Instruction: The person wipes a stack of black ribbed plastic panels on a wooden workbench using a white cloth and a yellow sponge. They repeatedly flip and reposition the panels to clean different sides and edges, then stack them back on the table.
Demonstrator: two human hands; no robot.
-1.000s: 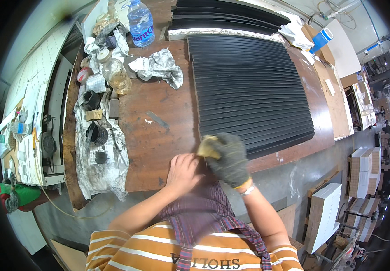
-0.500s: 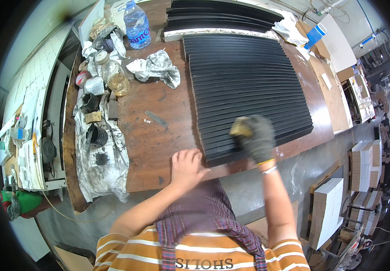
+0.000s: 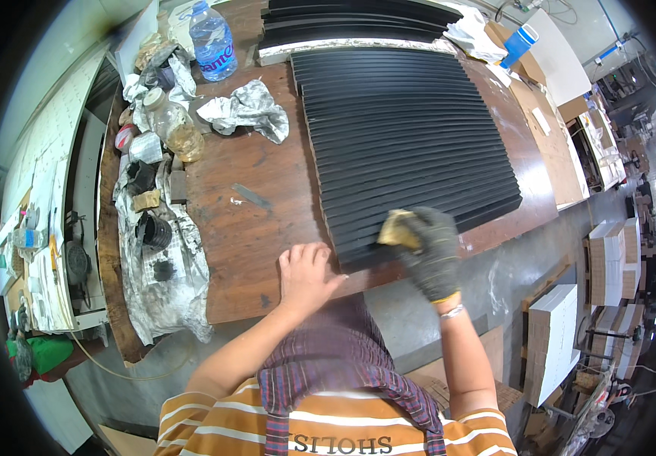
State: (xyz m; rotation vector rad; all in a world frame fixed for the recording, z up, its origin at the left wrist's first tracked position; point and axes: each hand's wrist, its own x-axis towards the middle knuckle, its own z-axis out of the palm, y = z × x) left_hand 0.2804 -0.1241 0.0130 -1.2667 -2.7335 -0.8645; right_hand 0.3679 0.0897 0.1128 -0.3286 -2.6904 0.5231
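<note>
My right hand (image 3: 434,254), in a dark grey work glove with a yellow cuff, grips a yellowish sponge (image 3: 396,228). The sponge is against the near end of a wide stack of black ridged strips (image 3: 411,137) lying side by side. My bare left hand (image 3: 306,275) rests on the brown table (image 3: 244,243) at its near edge. Its fingers lie flat with the thumb apart, close to the near left corner of the strips, and nothing is in it.
Left on the table are a stained cloth (image 3: 191,304), a black cup (image 3: 154,230), a jar (image 3: 172,125), a sponge piece (image 3: 146,200) and a crumpled rag (image 3: 248,112). A large water bottle (image 3: 214,45) stands behind. More black strips (image 3: 358,21) lie at the back.
My gloved right hand has moved slightly nearer to me with the sponge, toward the near edge of the strips. My left hand stays on the table edge; the whole view has shifted slightly.
</note>
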